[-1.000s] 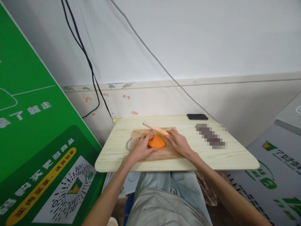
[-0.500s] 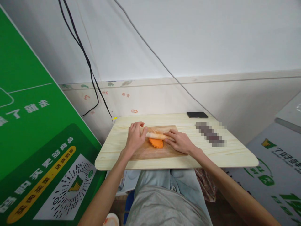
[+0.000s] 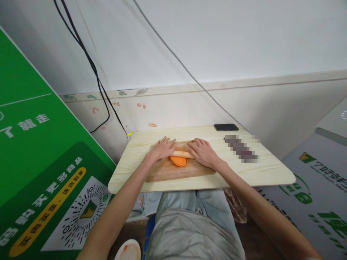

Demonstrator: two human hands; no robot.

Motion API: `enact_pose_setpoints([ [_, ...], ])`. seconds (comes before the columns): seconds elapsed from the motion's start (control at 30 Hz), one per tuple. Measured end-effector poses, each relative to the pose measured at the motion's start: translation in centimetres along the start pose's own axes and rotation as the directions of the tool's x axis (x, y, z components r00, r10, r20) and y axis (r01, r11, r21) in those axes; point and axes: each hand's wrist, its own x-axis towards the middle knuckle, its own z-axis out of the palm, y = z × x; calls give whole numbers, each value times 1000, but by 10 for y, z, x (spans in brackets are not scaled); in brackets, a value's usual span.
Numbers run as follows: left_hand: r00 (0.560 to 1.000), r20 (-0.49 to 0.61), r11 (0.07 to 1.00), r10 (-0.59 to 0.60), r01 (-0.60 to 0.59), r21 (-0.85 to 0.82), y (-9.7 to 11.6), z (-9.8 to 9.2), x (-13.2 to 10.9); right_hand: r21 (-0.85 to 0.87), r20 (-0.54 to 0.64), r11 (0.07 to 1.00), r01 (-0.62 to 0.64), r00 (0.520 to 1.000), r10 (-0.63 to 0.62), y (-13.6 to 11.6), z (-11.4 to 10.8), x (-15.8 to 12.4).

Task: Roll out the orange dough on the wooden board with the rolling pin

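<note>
A pale wooden rolling pin (image 3: 182, 154) lies crosswise over a flattened piece of orange dough (image 3: 179, 161) on a wooden board (image 3: 173, 174). My left hand (image 3: 163, 149) rests flat over the pin's left end, fingers stretched forward. Over the right end lies my right hand (image 3: 204, 153), palm down with its fingers extended. Both hands cover the pin's ends, so only its middle shows. The dough's near part sticks out on my side of the pin; the pin hides some of the rest.
The board sits on a light wooden table (image 3: 130, 173) against a white wall. A black phone (image 3: 226, 127) lies at the back right, with a pixelated patch (image 3: 241, 148) nearer. A green printed panel (image 3: 32, 144) stands at left. Below is a white round dish (image 3: 128, 250).
My fingers have gone from curled around the rolling pin to stretched flat over it. The pin and hands sit farther forward relative to the board. The camera view has shifted slightly.
</note>
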Motion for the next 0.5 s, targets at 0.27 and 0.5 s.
enact_pose_setpoints([
  [0.27,988,-147,998,41,-47,-35,2,16,-19,-53,37,994,-100,994,102,-13,3,-9],
  [0.5,975,-211,996,69,-55,69,11,17,-40,-83,-13,994,-76,997,75,-30,-4,-23],
])
